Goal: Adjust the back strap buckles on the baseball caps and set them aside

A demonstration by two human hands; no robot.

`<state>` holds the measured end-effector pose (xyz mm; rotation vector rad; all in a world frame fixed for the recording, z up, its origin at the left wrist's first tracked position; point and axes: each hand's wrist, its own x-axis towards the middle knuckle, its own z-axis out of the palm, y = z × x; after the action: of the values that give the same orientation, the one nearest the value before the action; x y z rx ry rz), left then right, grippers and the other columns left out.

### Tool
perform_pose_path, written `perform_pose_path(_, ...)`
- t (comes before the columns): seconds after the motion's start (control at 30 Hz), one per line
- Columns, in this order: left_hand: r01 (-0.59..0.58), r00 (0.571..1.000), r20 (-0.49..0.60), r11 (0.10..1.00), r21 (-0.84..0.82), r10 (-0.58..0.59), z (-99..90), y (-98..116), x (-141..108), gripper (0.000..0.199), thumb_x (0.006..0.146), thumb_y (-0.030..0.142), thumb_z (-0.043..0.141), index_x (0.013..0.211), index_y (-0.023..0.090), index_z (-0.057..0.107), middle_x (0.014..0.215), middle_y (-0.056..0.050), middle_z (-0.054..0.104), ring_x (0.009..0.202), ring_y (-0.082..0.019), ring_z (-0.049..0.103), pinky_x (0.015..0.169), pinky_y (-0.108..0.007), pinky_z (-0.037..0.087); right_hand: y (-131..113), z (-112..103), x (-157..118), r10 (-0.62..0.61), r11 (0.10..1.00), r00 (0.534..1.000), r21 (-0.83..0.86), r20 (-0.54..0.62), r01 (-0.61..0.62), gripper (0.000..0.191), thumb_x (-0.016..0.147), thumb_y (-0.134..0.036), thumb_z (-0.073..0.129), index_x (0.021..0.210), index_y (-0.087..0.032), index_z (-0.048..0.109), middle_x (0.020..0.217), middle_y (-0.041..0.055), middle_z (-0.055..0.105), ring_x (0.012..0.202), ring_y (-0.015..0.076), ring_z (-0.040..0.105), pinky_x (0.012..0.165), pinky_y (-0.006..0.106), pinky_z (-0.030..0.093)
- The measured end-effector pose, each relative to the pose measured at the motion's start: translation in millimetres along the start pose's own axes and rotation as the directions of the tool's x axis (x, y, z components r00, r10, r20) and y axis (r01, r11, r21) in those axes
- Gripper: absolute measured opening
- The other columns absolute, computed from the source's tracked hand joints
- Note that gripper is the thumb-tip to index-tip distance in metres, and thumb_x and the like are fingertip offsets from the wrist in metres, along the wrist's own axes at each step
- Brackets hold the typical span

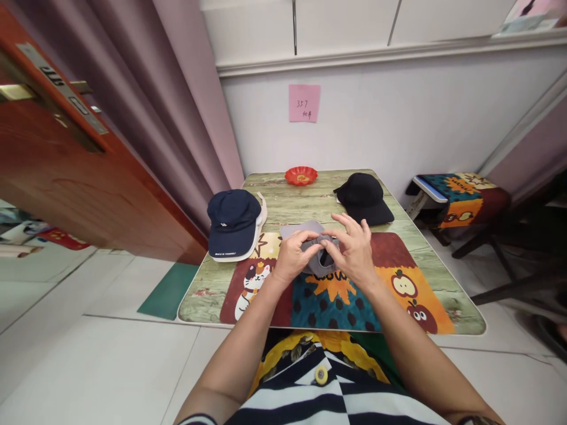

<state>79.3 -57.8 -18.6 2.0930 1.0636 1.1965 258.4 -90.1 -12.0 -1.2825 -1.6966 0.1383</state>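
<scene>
A grey baseball cap is between my hands over the patterned mat, its brim pointing away from me. My left hand pinches the left side of the cap's back strap between thumb and fingers. With thumb and forefinger, my right hand grips the strap's right side; its other fingers are raised. Dark lining shows through the opening under the strap. Left of my hands, a navy cap rests on a white one, of which only the edge shows. At the right rear lies a black cap.
The green wood-look table bears a colourful mat at its near side. A red scalloped dish stands at the back edge. A pink note is on the wall behind. A stool with a printed cover stands to the right.
</scene>
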Motion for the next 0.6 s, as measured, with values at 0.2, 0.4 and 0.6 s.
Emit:
perform_pose_path(0.2,0.097,0.995,-0.004,0.988,-0.123,-0.098,2.0,0.0,-2.6,0.020,0.083,0.032,0.074,0.099,0.020,0.072,0.097,-0.005,0.076,0.092,-0.021,0.070,0.089,-0.032,0.053,9.9,5.3,1.4,0.185,0.843,0.971,0.484,0.150,-0.235,0.032,0.099,-0.045,0.045,0.112,-0.022,0.064,0.143,0.0135,0.060,0.129,0.0273,0.058,0.104,0.045,0.048)
perform_pose_path(0.4,0.173,0.985,0.048,0.924,-0.342,-0.166,0.3,4.1,0.0,0.024,0.080,0.030,0.075,0.100,0.018,0.071,0.095,-0.006,0.075,0.087,-0.018,0.070,0.082,-0.029,0.055,25.9,8.3,5.3,0.071,0.930,0.934,0.316,0.351,-0.190,0.041,0.100,-0.053,0.042,0.110,-0.025,0.069,0.109,0.0051,0.074,0.113,0.0251,0.065,0.105,0.045,0.044)
perform_pose_path(0.6,0.235,0.934,-0.116,0.826,-0.513,-0.338,-17.4,-2.9,5.1,0.029,0.074,0.031,0.080,0.097,0.017,0.069,0.078,-0.001,0.070,0.070,-0.013,0.065,0.067,-0.022,0.050,68.0,7.8,0.1,0.346,0.863,0.917,0.317,0.200,-0.394,0.044,0.095,-0.059,0.049,0.081,-0.020,0.067,0.074,0.0021,0.068,0.074,0.0200,0.063,0.075,0.032,0.052)
